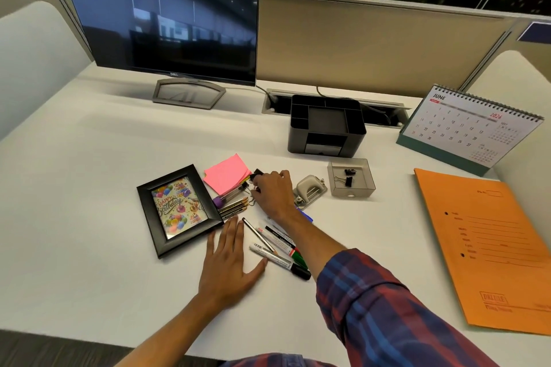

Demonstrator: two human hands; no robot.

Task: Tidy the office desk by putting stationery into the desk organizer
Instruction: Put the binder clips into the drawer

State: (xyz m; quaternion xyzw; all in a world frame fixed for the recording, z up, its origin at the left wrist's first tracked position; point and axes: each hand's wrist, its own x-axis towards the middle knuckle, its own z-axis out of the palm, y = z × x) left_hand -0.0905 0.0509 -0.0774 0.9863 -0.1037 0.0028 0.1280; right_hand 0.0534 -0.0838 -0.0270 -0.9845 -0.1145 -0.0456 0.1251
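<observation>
At left we see bare bench (89, 247); our left hand (228, 265) lies spread flat beside the markers (280, 250). Our right hand (272, 191) pinches binder clips (257, 173). Farther right, the desk organizer (326, 128) stands open, and a small tray (351, 177) holds two clips.

Monitor (167, 18): "DELL" on lower bezel. Desk calendar (468, 128), far right of monitor: "JUNE", "2026" in red, date grid partly legible. Picture frame (178, 209), below monitor: card reads "HAPPY Birthday". Orange folder (489, 250), below calendar: printed text illegible.
</observation>
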